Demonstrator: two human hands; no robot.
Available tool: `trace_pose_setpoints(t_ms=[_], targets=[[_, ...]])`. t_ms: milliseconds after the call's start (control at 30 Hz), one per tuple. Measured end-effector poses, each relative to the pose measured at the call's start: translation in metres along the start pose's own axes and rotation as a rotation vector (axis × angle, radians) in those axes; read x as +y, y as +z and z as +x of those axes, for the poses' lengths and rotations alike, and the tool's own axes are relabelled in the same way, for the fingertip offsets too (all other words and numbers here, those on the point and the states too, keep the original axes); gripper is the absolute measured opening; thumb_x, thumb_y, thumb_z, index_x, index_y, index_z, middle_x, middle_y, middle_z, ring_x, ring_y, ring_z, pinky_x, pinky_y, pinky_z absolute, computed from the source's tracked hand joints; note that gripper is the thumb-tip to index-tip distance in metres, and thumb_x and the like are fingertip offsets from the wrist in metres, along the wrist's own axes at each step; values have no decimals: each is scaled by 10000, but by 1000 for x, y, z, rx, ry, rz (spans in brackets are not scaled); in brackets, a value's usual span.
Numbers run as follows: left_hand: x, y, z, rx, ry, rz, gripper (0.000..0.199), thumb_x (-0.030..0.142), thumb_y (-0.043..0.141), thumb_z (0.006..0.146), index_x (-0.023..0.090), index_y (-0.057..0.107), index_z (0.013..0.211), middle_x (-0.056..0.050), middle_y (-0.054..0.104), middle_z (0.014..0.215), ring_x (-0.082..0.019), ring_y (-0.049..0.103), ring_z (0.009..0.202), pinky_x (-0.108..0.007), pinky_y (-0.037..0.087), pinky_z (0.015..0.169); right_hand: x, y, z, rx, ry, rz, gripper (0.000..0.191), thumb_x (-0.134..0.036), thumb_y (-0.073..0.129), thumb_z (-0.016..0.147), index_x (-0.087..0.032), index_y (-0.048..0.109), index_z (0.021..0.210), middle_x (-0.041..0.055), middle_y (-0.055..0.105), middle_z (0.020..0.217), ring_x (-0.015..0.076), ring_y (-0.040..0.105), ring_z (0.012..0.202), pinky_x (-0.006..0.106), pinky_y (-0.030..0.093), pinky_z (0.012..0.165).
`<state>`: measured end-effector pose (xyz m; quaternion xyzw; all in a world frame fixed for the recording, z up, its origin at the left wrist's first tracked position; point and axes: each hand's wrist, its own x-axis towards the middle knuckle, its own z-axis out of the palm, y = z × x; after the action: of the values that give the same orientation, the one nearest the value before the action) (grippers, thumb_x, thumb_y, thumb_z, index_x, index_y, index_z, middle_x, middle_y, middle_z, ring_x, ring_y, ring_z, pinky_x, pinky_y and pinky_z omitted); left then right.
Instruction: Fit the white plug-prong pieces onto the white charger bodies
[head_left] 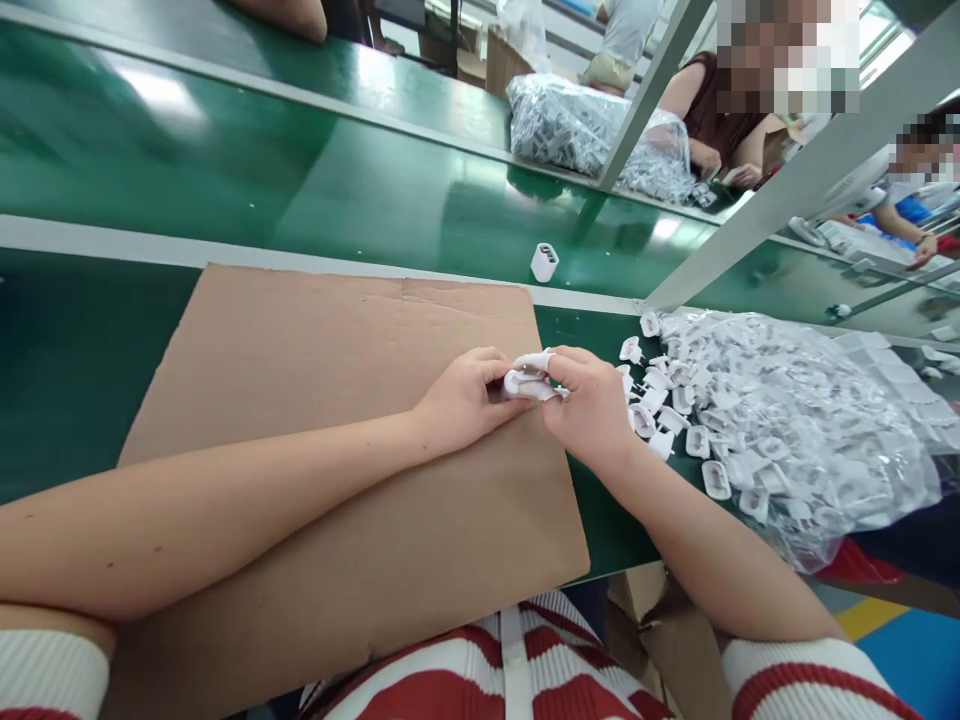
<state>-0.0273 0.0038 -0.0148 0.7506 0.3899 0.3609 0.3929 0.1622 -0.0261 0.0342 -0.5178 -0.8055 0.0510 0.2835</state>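
Note:
Above the right part of a brown cardboard sheet [330, 370], my two hands meet at white plastic parts [529, 384]. My left hand [469, 400] pinches their left end between thumb and fingers. From the right, my right hand [589, 405] grips the other side, its fingers closed on a white piece. How the pieces fit together is partly hidden by my fingers. Just right of my right hand lie loose white plastic pieces [660, 408], beside a clear plastic bag [840, 430] full of similar ones.
A white housing [545, 262] stands on the green belt [375, 200] beyond the cardboard. Across it, another bag of white parts [562, 125] lies near a person's hands [724, 165]. A slanted metal post [780, 180] rises at the right. More people are farther right.

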Motion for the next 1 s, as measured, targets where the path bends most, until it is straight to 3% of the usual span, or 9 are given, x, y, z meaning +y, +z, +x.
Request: trace_pose_setpoints(t_ms=[200,333,433,500,633,733,867,933,1000], targets=[[5,2,-1,2,-2,86,329,535,734,886,210,729,833,-47,675,920,-238,654,910,-357,525,829,4,13,-6,26,104,180,476,-80,591,853,-265,760,1257,42,787,1011,224,715,950,322,541,793],[3,-10,9,-20,-94,96,333,527,775,849,211,757,953,-31,688,904,-218,640,803,-337,508,740,31,-13,-5,-5,221,456,590,-193,694,864,-319,654,1438,28,776,1272,235,738,1093,393,602,956],[-16,-33,35,127,-164,135,335,448,810,826,216,748,1060,-23,732,985,-224,654,849,-334,510,778,52,-45,-9,12,259,333,401,-196,687,864,-307,774,1240,32,779,1251,271,708,1130,455,593,979],[-35,-54,61,280,-218,214,333,369,824,811,200,723,1079,-12,735,1009,-210,646,881,-321,498,822,57,-58,-12,-108,228,212,359,-145,670,853,-286,806,1154,39,789,1191,287,689,1112,459,585,946],[-72,-96,115,459,-307,462,330,300,782,843,164,684,1126,2,721,1050,-165,603,950,-292,440,910,50,-51,-13,-372,70,6,698,62,604,737,-257,736,1343,65,765,1276,308,645,1142,427,550,917],[-88,-120,145,501,-396,545,312,307,757,827,196,674,1106,-17,730,1082,-211,617,1005,-330,423,928,47,-38,-12,-451,25,-80,680,124,564,682,-240,792,1209,58,761,1027,255,662,940,365,525,820],[-89,-127,158,557,-543,553,574,500,812,725,182,652,1175,-89,694,1222,-335,526,1275,-453,342,1031,56,-29,-13,-312,55,30,554,79,595,702,-235,804,1108,44,634,945,199,645,835,297,518,696],[-82,-118,154,655,-407,604,838,627,767,749,115,562,1381,-125,568,1438,-346,344,1442,-493,229,1113,60,-26,-12,-161,135,205,460,-4,646,748,-242,780,1118,43,609,1007,188,663,854,322,568,750],[-75,-103,149,638,-155,652,975,698,694,817,104,418,1539,-112,409,1593,-319,234,1488,-471,163,1153,60,-22,-9,-14,270,464,309,-122,729,764,-230,733,1053,38,629,1045,185,697,873,367,610,834]])
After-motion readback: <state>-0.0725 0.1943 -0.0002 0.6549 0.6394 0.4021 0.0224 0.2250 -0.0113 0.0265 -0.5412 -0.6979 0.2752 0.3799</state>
